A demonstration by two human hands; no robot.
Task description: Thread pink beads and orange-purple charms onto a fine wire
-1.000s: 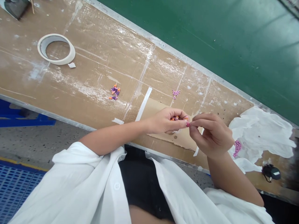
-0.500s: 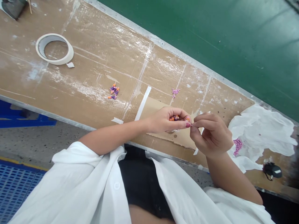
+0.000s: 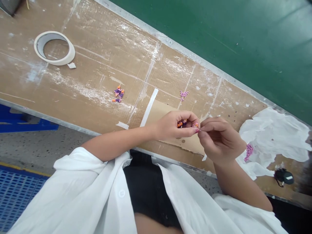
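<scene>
My left hand (image 3: 174, 125) is curled round several small orange and purple figures (image 3: 184, 123), with one orange and pink figure (image 3: 195, 125) pinched at its fingertips. Touching those fingertips, my right hand (image 3: 218, 138) is closed in a pinch; what lies between its thumb and finger is too small to make out. Several similar purple and orange figures (image 3: 118, 94) lie on the table to the left. A little pile of pink beads (image 3: 183, 95) sits beyond my hands, and more pink pieces (image 3: 249, 152) rest on the white sheet by my right wrist.
The brown-covered table (image 3: 97, 74) holds a roll of masking tape (image 3: 54, 48) at the left. A cardboard piece (image 3: 162, 112) lies taped under my hands. At the right are a crumpled white sheet (image 3: 275, 139) and a small black object (image 3: 284, 176). Green surface (image 3: 219, 32) beyond.
The fingers of my right hand have shifted slightly at the tip of the held figure. My left hand keeps its hold, and the camera view has moved a little.
</scene>
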